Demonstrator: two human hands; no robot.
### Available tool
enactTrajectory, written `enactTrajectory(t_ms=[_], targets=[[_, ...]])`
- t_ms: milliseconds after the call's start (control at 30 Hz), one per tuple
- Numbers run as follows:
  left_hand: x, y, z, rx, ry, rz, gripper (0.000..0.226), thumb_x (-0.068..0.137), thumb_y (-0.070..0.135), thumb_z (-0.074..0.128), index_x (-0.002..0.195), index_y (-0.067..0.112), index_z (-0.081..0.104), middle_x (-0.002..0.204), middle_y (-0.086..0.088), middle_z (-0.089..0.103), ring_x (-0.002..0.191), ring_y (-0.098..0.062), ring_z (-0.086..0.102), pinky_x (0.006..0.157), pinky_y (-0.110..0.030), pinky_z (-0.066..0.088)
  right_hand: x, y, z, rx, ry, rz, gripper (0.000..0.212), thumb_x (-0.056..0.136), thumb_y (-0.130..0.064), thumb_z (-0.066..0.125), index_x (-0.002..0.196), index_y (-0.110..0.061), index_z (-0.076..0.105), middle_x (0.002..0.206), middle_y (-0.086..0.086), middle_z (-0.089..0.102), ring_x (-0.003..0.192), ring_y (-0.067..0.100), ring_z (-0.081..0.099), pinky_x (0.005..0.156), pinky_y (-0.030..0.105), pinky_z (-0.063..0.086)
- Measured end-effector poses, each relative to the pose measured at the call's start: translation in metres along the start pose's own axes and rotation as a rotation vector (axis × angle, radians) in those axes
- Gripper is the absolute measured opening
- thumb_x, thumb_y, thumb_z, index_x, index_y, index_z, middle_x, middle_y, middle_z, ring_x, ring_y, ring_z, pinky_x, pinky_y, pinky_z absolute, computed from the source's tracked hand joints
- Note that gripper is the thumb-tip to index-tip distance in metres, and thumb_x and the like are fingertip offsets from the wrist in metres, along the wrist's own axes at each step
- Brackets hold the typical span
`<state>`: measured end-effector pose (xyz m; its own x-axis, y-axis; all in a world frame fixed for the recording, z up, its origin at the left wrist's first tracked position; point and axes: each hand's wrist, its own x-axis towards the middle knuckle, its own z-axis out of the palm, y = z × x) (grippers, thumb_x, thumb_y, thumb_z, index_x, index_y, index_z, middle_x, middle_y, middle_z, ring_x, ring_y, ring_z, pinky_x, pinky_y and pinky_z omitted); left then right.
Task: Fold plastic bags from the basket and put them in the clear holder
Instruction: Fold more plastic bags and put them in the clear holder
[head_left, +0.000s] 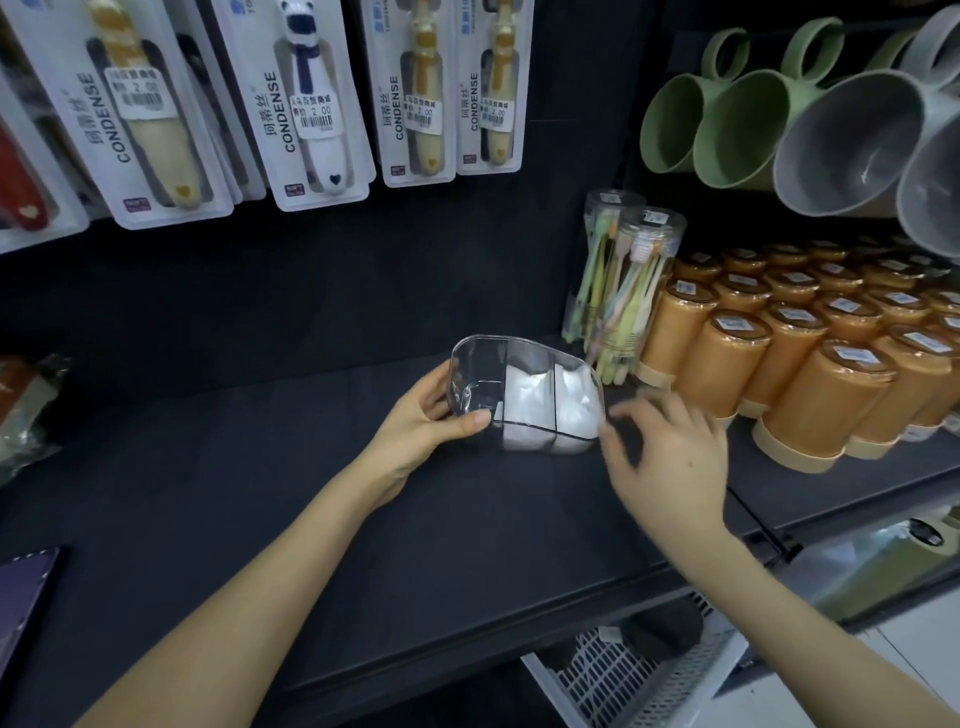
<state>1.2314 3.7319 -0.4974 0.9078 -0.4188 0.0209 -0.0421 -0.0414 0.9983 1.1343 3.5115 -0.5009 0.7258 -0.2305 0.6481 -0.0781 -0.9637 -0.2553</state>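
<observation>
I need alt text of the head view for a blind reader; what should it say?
The left hand grips a clear holder at a dark shelf; folded white bags sit in its middle and right compartments. The right hand hovers open beside it, and a white basket sits below the shelf.

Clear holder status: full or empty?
Partly full: white bags fill the middle and right compartments of the clear holder; its left compartment looks empty.

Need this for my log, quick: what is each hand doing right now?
Left hand: grips the left end of the clear holder.
Right hand: open, fingers loosely spread beside the holder's right end, holding nothing; it is blurred.
</observation>
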Motion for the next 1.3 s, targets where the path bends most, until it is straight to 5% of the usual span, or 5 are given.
enactTrajectory(t_ms=[433, 600, 900, 1133, 1300], targets=[[0.033, 0.017, 0.002, 0.023, 0.005, -0.126, 0.016, 0.089, 0.023, 0.066, 0.097, 0.035, 0.059, 0.092, 0.017, 0.065, 0.097, -0.003, 0.060, 0.104, -0.037, 0.043, -0.042, 0.021, 0.022, -0.173, -0.164, 0.049, 0.042, 0.084, -0.038, 0.046, 0.088, -0.005, 0.071, 0.093, 0.015, 0.070, 0.081, 0.038, 0.062, 0.069, 0.043, 0.055], [0.013, 0.027, -0.014, 0.017, 0.118, -0.157, 0.075, 0.077, 0.034, 0.073, 0.144, 0.021, 0.041, 0.138, -0.002, 0.051, 0.125, -0.014, 0.050, 0.107, -0.037, 0.040, -0.041, 0.020, 0.020, -0.154, -0.197, 0.091, 0.034, 0.079, -0.034, 0.056, 0.087, -0.005, 0.071, 0.091, 0.015, 0.071, 0.080, 0.038, 0.062, 0.070, 0.043, 0.054], [-0.170, -0.015, -0.058, 1.004, 0.085, 0.032, 0.083, 0.079, 0.080, 0.027, 0.138, 0.026, 0.051, 0.145, 0.006, 0.042, 0.142, -0.016, 0.030, 0.115, -0.028, 0.019, -0.043, 0.016, 0.009, 0.027, -0.139, 0.124, 0.027, 0.091, -0.028, 0.056, 0.089, -0.005, 0.069, 0.085, 0.012, 0.069, 0.081, 0.034, 0.062, 0.067, 0.038, 0.049], [-0.305, -0.057, -0.089, 1.390, 0.217, 0.176, 0.060, 0.100, 0.055, 0.022, 0.138, 0.019, 0.052, 0.144, -0.008, 0.048, 0.136, -0.031, 0.039, 0.112, -0.045, 0.025, -0.090, -0.065, -0.039, 0.336, 0.073, -0.023, 0.035, 0.093, -0.036, 0.044, 0.090, -0.011, 0.069, 0.079, 0.002, 0.066, 0.069, 0.021, 0.061, 0.060, 0.027, 0.043], [-0.324, -0.063, -0.093, 1.491, 0.248, 0.147, 0.057, 0.099, 0.050, 0.027, 0.144, 0.019, 0.044, 0.150, -0.008, 0.041, 0.140, -0.033, 0.033, 0.116, -0.049, 0.019, -0.213, -0.110, -0.036, 0.404, -0.265, -0.238, 0.033, 0.091, -0.038, 0.046, 0.079, -0.018, 0.069, 0.063, -0.006, 0.061, 0.056, 0.011, 0.057, 0.050, 0.019, 0.036]])
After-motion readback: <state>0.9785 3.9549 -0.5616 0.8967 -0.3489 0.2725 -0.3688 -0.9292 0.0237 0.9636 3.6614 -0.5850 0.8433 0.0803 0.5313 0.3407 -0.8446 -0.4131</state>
